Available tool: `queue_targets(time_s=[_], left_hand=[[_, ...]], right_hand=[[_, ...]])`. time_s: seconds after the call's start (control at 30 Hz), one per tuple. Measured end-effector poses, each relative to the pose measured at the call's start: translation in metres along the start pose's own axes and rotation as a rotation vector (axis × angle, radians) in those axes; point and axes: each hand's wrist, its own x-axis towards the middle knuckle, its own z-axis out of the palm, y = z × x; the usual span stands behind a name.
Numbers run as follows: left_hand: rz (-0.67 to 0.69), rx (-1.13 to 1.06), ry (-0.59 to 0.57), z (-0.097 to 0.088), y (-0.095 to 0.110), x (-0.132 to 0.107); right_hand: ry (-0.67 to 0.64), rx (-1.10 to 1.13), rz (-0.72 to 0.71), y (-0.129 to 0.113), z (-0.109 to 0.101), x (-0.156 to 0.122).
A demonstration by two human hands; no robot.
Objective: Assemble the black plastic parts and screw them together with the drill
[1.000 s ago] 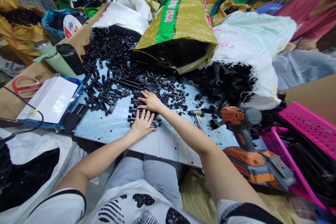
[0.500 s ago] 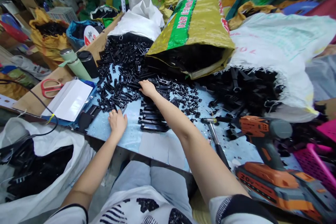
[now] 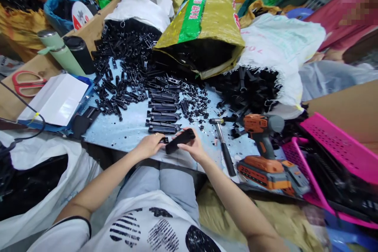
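Observation:
Near the table's front edge, my right hand [image 3: 195, 147] grips a flat, elongated black plastic piece [image 3: 179, 141] between thumb and fingers. Close by on its left, my left hand [image 3: 150, 145] pinches a small black plastic part [image 3: 164, 140] at the near end of that piece; whether the two touch I cannot tell. Just beyond both hands lies a stack-like row of long black plastic bars [image 3: 163, 117], set side by side. Loose small black clips [image 3: 119, 88] spread across the blue tabletop [image 3: 112, 136] to the left, and black pieces with metal pins [image 3: 196, 102] lie to the right.
A hammer [image 3: 223, 147] and an orange cordless drill [image 3: 261, 149] stand at the right, before a pink basket [image 3: 313, 177]. Yellow [image 3: 220, 19] and white sacks [image 3: 277, 43] spill black parts behind. Bottles [image 3: 63, 53], scissors [image 3: 28, 82] and paper [image 3: 60, 98] are left. Another person's sleeve [image 3: 348, 15] shows far right.
Both hands have come back from the parts toward the table's front edge and closer together. The right now holds the elongated piece, the left a small part. The view has shifted right.

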Motion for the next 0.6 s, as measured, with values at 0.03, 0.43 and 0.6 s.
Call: queue_targets(time_s=[0.03,0.43,0.6], left_hand=[[-0.003,0.049,-0.098,0.005,0.004,0.003],[-0.291,0.007,-0.013,-0.010,0.019,-0.007],[-0.223,-0.221,0.145,-0.004,0.033,-0.018]], right_hand=[[0.074,-0.033,-0.005,0.010,-0.010,-0.016],[-0.267,-1.258,-0.380,-0.011,-0.037,-0.037],[-0.404,-1.158,-0.385,0.003,-0.025,-0.031]])
